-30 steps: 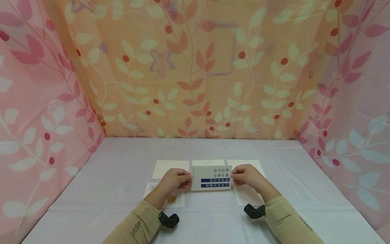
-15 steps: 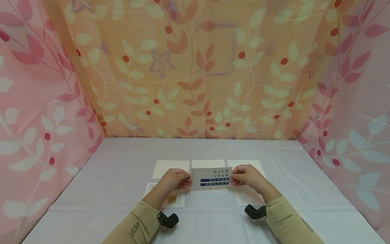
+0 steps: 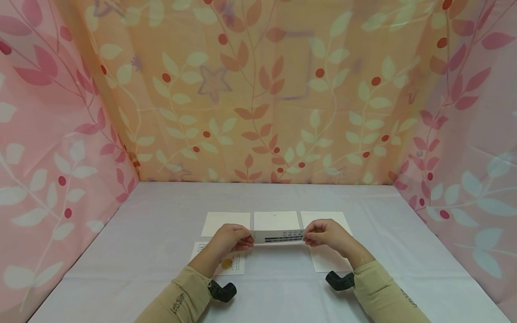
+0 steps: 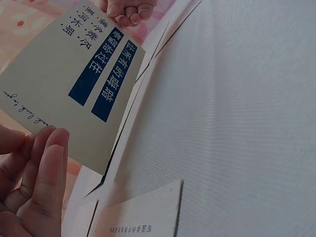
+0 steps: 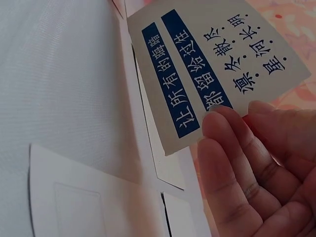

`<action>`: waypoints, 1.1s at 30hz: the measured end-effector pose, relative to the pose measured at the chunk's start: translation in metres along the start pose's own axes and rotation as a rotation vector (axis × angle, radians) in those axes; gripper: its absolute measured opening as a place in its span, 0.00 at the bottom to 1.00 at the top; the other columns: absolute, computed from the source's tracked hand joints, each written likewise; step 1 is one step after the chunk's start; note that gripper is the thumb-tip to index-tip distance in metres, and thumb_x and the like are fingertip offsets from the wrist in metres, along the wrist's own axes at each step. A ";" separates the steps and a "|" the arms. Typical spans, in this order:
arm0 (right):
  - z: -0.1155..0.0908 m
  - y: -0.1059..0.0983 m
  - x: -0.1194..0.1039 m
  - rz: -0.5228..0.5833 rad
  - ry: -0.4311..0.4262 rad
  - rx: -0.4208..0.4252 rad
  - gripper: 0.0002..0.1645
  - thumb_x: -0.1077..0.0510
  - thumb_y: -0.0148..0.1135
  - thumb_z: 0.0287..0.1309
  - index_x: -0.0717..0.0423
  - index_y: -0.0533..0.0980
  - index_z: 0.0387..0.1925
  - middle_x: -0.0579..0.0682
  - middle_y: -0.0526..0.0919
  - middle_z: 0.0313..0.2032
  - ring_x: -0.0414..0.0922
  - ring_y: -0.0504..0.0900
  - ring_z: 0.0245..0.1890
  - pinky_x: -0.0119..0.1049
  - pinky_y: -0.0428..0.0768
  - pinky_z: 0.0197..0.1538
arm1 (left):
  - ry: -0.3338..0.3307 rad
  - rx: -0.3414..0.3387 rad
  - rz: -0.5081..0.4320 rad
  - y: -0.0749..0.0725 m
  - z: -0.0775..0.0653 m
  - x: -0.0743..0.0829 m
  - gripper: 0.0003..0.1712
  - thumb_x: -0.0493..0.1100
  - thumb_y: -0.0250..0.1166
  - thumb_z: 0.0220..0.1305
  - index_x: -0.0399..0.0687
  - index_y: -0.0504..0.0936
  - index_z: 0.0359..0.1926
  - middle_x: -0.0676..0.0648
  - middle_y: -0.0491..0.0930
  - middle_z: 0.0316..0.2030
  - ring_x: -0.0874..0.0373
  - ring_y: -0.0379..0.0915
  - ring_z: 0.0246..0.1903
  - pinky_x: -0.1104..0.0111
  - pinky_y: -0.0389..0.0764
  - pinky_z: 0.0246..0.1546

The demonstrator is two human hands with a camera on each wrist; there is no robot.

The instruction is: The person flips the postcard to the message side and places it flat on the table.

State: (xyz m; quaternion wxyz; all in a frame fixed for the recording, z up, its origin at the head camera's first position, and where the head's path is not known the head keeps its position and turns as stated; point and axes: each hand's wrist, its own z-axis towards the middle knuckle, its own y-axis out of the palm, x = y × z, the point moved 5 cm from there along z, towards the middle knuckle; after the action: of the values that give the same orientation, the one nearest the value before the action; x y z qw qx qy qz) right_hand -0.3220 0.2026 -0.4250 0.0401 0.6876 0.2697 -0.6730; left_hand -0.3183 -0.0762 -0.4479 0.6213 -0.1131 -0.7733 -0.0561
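Between both hands a printed card (image 3: 278,236) is held by its two short ends, above the table. Chinese text and two dark blue bars mark its face, and a line of handwriting runs along one end in the left wrist view. My left hand (image 3: 231,237) pinches one end between thumb and fingers. At the opposite end my right hand (image 3: 328,234) pinches the card the same way. From the head view the card is tilted steeply, so its face looks like a thin strip. Below the left hand lies a card with a yellow round drawing (image 3: 227,263), partly covered by that hand.
Behind the hands lie three pale cards in a row: a left one (image 3: 226,223), a middle one (image 3: 276,219) and a right one (image 3: 326,217). Another pale card (image 3: 325,264) is under the right hand. Patterned curtains (image 3: 258,89) enclose the white table (image 3: 153,251).
The held card has tipped from facing the head camera to nearly edge-on, uncovering more of the middle back card. Both hands keep their pinch and have barely shifted.
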 end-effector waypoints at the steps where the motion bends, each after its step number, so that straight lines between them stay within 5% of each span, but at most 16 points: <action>1: 0.000 0.000 0.000 0.000 -0.005 -0.005 0.11 0.62 0.61 0.55 0.69 0.76 0.35 0.65 0.81 0.34 0.50 0.82 0.33 0.46 0.80 0.40 | 0.002 -0.001 -0.002 0.000 0.000 0.000 0.11 0.40 0.60 0.60 0.32 0.81 0.35 0.42 0.82 0.27 0.52 0.80 0.28 0.64 0.81 0.33; 13: -0.003 0.002 -0.002 -0.018 -0.059 -0.043 0.11 0.65 0.60 0.55 0.71 0.76 0.38 0.64 0.81 0.34 0.58 0.81 0.38 0.47 0.80 0.41 | 0.011 -0.015 0.015 0.001 0.000 0.000 0.13 0.40 0.65 0.55 0.32 0.81 0.35 0.41 0.82 0.29 0.51 0.80 0.29 0.66 0.81 0.32; 20: -0.004 0.000 -0.001 -0.028 -0.052 -0.026 0.08 0.65 0.58 0.56 0.67 0.77 0.38 0.54 0.80 0.30 0.50 0.80 0.33 0.44 0.80 0.40 | 0.001 0.006 0.018 0.001 0.000 -0.001 0.09 0.39 0.67 0.53 0.36 0.82 0.33 0.45 0.80 0.26 0.55 0.78 0.25 0.64 0.81 0.33; 33: 0.001 0.004 0.003 0.016 -0.031 0.026 0.11 0.64 0.59 0.55 0.70 0.71 0.36 0.53 0.80 0.27 0.46 0.81 0.30 0.44 0.81 0.37 | 0.014 0.047 0.020 0.000 0.001 0.000 0.09 0.37 0.66 0.54 0.36 0.79 0.35 0.44 0.80 0.26 0.56 0.77 0.24 0.67 0.81 0.29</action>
State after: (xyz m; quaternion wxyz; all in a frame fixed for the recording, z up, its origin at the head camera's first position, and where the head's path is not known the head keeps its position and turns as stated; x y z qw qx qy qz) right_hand -0.3218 0.1999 -0.4292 0.0405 0.6797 0.2548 -0.6866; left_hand -0.3192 -0.0755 -0.4485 0.6299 -0.1059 -0.7687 -0.0323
